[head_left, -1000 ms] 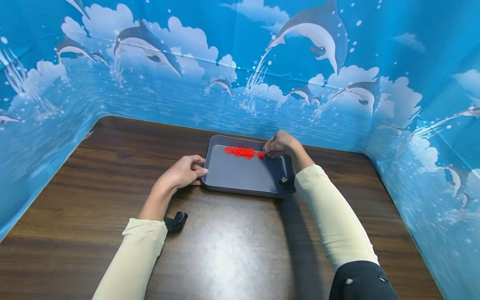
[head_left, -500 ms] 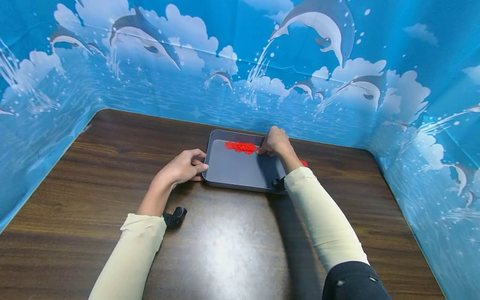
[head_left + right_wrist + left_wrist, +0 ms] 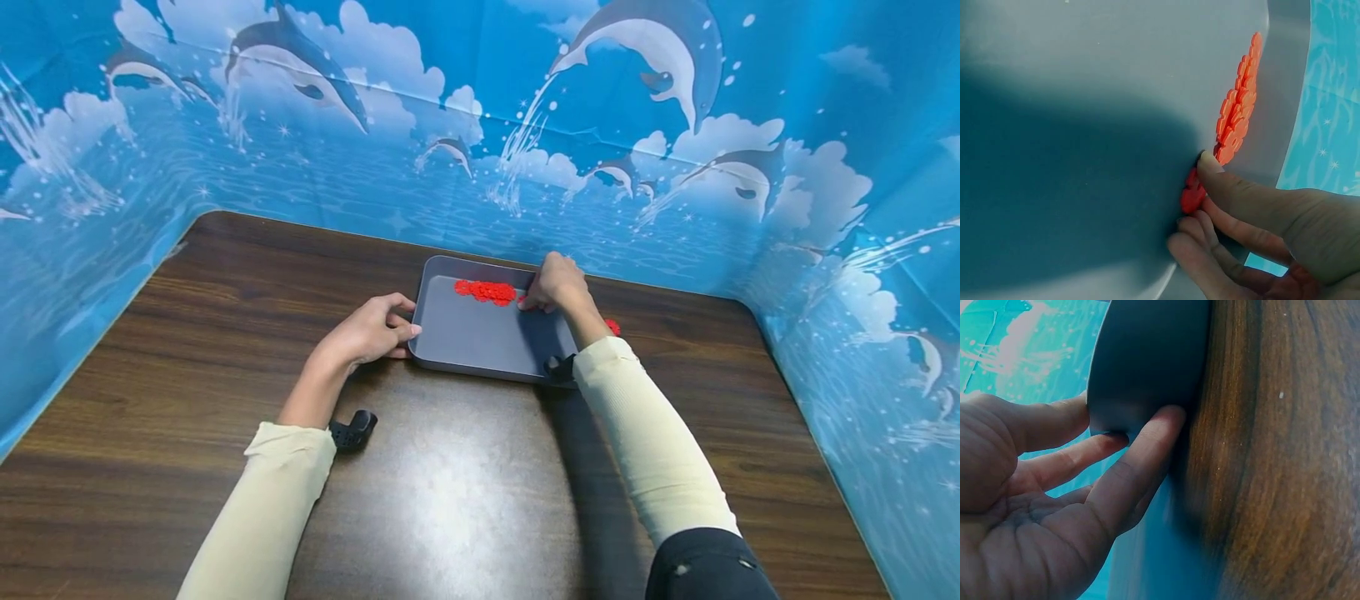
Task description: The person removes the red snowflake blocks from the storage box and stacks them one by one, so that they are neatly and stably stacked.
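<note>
My left hand (image 3: 372,329) grips the near-left corner of a grey rectangular tray (image 3: 480,342). In the left wrist view the thumb is at the tray's rim and the fingertips (image 3: 1166,419) lie against its outer wall. Inside the tray, along the far side, overlapping red flower-shaped plastic discs (image 3: 485,292) form a row, seen edge-on in the right wrist view as a leaning line of discs (image 3: 1238,119). At that row's right end, my right hand (image 3: 557,283) pinches another red disc (image 3: 1192,194) between thumb and fingers, low over the tray floor.
Another red piece (image 3: 612,327) lies to the tray's right, partly behind the right sleeve (image 3: 645,425). The dark wooden table (image 3: 187,350) is bounded at the back and sides by a blue dolphin-print curtain (image 3: 360,150). Black wrist mounts (image 3: 354,431) sit on both wrists.
My right hand has moved left with its red disc, up to the row's right end. The red piece right of the tray has come into view. My left hand keeps its hold.
</note>
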The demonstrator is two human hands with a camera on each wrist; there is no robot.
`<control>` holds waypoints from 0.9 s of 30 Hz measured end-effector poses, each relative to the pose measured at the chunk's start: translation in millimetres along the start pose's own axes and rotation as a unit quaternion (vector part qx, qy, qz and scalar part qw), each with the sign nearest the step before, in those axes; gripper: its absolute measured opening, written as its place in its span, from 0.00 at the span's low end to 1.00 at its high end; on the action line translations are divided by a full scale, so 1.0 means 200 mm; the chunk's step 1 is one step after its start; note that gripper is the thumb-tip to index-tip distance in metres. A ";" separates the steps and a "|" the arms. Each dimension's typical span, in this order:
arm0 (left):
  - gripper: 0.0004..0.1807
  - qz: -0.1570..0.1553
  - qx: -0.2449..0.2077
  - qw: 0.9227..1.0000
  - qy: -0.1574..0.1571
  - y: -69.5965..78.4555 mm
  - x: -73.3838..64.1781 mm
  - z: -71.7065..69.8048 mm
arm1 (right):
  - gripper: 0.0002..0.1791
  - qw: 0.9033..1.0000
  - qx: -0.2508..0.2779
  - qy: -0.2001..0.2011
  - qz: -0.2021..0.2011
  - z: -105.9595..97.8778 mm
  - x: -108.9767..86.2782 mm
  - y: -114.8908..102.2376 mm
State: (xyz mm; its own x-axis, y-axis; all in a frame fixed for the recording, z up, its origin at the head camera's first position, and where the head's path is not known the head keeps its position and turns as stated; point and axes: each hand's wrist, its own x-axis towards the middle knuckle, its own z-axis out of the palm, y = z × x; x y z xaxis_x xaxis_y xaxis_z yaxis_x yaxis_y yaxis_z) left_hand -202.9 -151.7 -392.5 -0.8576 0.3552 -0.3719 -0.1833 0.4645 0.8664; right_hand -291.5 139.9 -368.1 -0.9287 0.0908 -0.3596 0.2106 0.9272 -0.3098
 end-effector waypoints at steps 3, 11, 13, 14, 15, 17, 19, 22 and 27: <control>0.28 -0.002 0.003 1.000 0.001 0.01 0.01 0.01 | 0.16 1.000 -0.004 -0.005 0.003 -0.02 0.00 0.01; 0.29 -0.007 0.006 1.000 -0.003 0.03 0.02 0.03 | 0.07 1.000 0.001 -0.008 0.007 -0.02 -0.01 0.05; 0.29 -0.013 0.002 1.000 -0.003 0.02 0.02 0.04 | 0.04 1.000 0.024 -0.009 0.010 -0.02 -0.01 0.07; 0.30 -0.014 0.000 1.000 -0.004 0.02 0.02 0.04 | 0.03 0.999 0.038 -0.009 0.012 -0.01 0.00 0.07; 0.30 -0.015 -0.002 1.000 -0.004 0.02 0.01 0.04 | 0.03 0.998 0.055 -0.014 0.014 -0.01 0.00 0.08; 0.31 -0.019 -0.007 1.000 -0.005 0.02 0.01 0.04 | 0.02 0.996 0.087 -0.024 0.019 -0.02 0.00 0.10; 0.31 -0.021 -0.009 1.000 -0.006 0.01 0.01 0.03 | 0.04 0.993 0.112 -0.034 0.025 -0.03 0.00 0.11; 0.31 -0.020 -0.011 1.000 -0.005 0.01 0.00 0.02 | 0.04 0.989 0.139 -0.043 0.025 -0.07 -0.02 0.14; 0.33 -0.017 -0.013 1.000 -0.001 0.00 -0.01 0.01 | 0.04 0.984 0.171 -0.056 0.017 -0.17 -0.06 0.16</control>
State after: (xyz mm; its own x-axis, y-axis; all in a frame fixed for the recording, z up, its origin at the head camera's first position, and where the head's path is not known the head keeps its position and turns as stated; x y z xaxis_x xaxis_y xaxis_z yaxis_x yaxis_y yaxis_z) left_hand -201.2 -150.9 -392.9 -0.8493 0.3413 -0.4027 -0.2259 0.4545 0.8616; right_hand -283.2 181.2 -344.7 -0.8836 0.0616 -0.4642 0.3495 0.7465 -0.5662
